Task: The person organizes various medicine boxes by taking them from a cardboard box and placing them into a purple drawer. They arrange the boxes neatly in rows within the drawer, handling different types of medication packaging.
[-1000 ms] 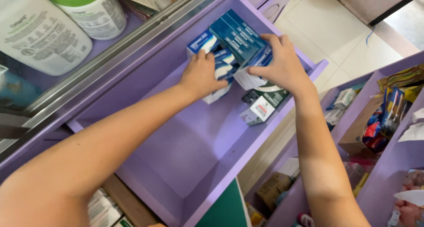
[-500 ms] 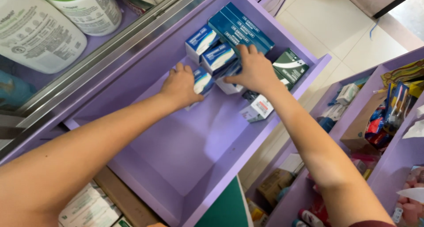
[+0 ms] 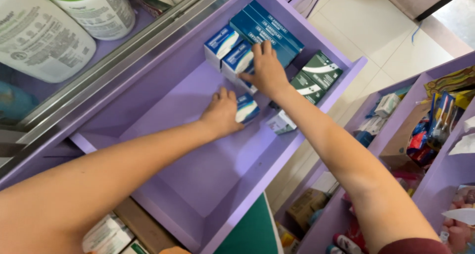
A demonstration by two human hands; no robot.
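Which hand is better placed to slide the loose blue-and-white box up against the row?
Left. The left hand already rests on the loose blue-and-white box, while the right hand lies farther back on the row of boxes.

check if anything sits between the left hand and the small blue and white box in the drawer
Nothing visible does. The left hand already rests against the small blue and white box on the purple drawer floor. The right hand is apart, on the boxes behind.

1 head-worn camera is looking steeply down from close above into an open purple drawer (image 3: 163, 150), facing away from the wearer, with both forearms reaching in from the bottom edge.
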